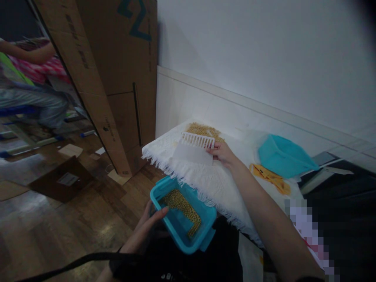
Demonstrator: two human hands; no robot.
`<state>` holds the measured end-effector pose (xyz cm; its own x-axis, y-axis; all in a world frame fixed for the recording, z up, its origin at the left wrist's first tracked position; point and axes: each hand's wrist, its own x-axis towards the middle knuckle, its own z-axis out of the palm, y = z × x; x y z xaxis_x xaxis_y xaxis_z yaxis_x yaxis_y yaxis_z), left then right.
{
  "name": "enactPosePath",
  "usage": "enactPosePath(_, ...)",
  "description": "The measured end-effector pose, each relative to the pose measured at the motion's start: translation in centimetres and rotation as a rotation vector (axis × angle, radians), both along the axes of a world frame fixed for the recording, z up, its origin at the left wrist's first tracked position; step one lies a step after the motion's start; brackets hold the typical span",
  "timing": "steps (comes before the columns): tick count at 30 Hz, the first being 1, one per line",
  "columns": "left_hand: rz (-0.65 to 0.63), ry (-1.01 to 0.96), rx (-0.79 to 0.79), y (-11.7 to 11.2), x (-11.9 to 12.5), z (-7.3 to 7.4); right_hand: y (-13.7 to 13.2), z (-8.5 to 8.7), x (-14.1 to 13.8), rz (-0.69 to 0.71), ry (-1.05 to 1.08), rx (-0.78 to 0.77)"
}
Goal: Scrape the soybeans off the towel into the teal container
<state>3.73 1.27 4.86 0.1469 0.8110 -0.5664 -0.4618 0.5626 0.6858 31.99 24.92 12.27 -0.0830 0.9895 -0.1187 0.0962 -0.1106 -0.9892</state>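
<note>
My left hand [149, 223] grips the near-left rim of a blue plastic food container [209, 219], its thumb over the edge. Small yellowish-green beans [183, 207] lie across part of the container's bottom. The container is held just below the fringed edge of a white tablecloth [214, 184]. Pinched at its right end by my right hand [222, 153] is a flat white plastic scraper [194, 152] with a row of slots along its far side. Beyond the scraper, a pile of similar beans [204, 129] is spread on the cloth.
A turquoise bin [284, 156] and a crumpled orange-yellow packet [270, 179] rest on the right of the table. The white wall [264, 51] runs behind. A tall cardboard box [123, 58] stands left; cardboard pieces [61, 178] litter the wooden floor. Another person's arm [35, 55] shows far left.
</note>
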Motion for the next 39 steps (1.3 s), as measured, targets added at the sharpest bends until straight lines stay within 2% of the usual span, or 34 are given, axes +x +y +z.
enactPosePath(5,0.012,-0.015,-0.032,0.1,0.3,-1.1,2.5,-0.7,-1.1,-0.044,-0.020,0.042)
enactPosePath(9,0.005,-0.003,-0.038,0.1,0.4,-1.2,3.2,-0.7,-1.4,-0.044,-0.065,0.075)
enactPosePath(12,0.019,-0.010,-0.033,0.2,0.1,-1.0,2.4,-0.1,-1.0,-0.031,-0.036,0.127)
enactPosePath(16,0.016,0.000,-0.035,0.3,-0.4,-1.1,0.1,0.6,-0.1,-0.129,-0.024,0.249)
enactPosePath(19,0.024,0.001,-0.031,0.4,-0.7,-1.3,-1.2,0.2,-0.2,-0.195,-0.098,0.386)
enactPosePath(23,0.042,0.025,-0.050,0.4,-0.8,-0.9,-1.1,-0.8,-1.6,-0.282,-0.193,0.556)
enactPosePath(27,0.037,0.062,-0.052,0.4,-0.9,-0.2,-0.8,-1.6,-3.2,-0.290,-0.347,0.584)
enactPosePath(32,0.045,0.021,-0.028,0.3,-0.9,0.5,-2.0,-2.3,-4.1,-0.308,-0.542,0.606)
enactPosePath(39,0.035,0.039,-0.039,0.3,-0.8,0.2,-3.9,-2.6,-5.3,-0.293,-0.571,0.666)
